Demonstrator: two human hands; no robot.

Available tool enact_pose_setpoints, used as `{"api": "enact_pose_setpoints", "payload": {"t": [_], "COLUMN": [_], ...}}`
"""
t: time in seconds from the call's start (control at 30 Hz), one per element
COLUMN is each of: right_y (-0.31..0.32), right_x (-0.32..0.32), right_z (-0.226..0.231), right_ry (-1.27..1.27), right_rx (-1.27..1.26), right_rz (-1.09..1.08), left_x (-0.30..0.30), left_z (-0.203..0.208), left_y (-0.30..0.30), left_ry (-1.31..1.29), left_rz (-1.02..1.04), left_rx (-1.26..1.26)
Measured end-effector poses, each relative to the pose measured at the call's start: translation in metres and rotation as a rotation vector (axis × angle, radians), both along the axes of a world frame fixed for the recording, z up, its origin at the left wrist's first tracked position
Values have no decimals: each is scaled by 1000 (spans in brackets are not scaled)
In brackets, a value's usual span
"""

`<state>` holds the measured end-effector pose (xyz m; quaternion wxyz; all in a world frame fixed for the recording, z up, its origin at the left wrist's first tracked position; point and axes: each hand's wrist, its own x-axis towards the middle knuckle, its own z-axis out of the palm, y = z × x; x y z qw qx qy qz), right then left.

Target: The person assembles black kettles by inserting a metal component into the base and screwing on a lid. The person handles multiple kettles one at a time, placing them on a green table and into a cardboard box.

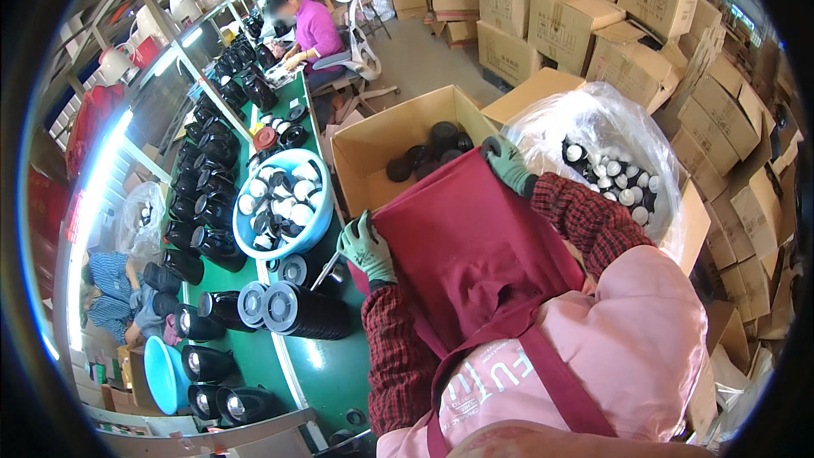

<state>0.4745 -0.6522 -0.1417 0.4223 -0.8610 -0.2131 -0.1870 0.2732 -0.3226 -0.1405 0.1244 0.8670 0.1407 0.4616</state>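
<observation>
A dark red apron (475, 237) is stretched out in front of me, its top edge lying across the near side of an open cardboard box (365, 153). My left hand (369, 250), in a light green glove, grips the apron's left corner beside the green workbench. The right corner is held by my gloved right hand (509, 165), near the box's right side. Black round parts (415, 157) lie in the bottom of the box. The cloth hides the near part of the box.
On the green bench (326, 373) stand a blue basin (280, 250) of black-and-white caps, stacked black lids (305, 309) and rows of black pots (212, 178). A plastic-lined box (670, 229) holds more caps. A person in purple (315, 30) sits farther along; cartons (560, 25) are piled behind.
</observation>
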Motion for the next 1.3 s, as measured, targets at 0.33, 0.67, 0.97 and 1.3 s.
{"api": "enact_pose_setpoints", "payload": {"t": [0.33, 0.67, 0.97, 1.3], "right_y": [37, 110, 222, 219], "right_x": [35, 9, -96, -102], "right_z": [-66, -58, -38, -19], "right_ry": [103, 116, 28, -94], "right_rx": [-184, -208, -805, -382], "right_rz": [94, 557, 802, 1048], "left_x": [-20, -122, -125, -254], "left_z": [-29, -76, -103, -95], "left_y": [31, -43, -19, -25], "left_ry": [271, 281, 123, 804], "left_rz": [101, 201, 191, 338], "left_rx": [62, -398, -772, -439]}}
